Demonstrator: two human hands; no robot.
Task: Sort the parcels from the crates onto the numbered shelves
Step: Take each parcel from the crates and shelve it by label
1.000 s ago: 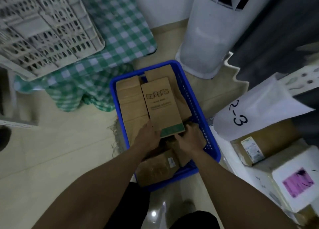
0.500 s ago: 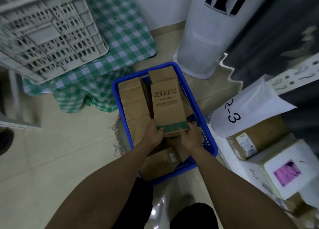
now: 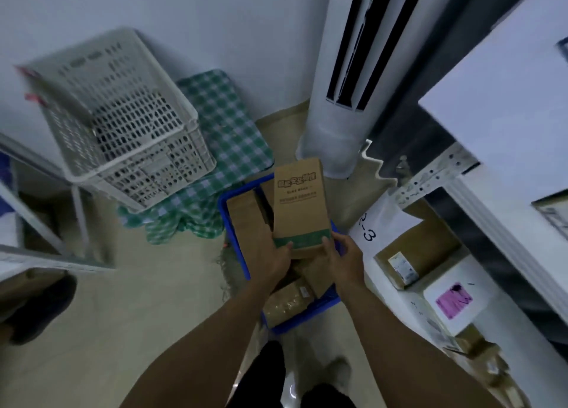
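Both hands gripping parcel (image 3: 299,207) over crate (image 3: 310,317)
L hand (image 3: 276,261) and R hand (image 3: 344,261) are each pinching the near, green-banded end, thumbs on top; parcel is hanging just above the blue crate. Long axis is pointing away from the person, printed face up. Plain brown card, prob. light and stiff. "2-3" tag (image 3: 373,226) is lying just to the right, so R hand is nearer.
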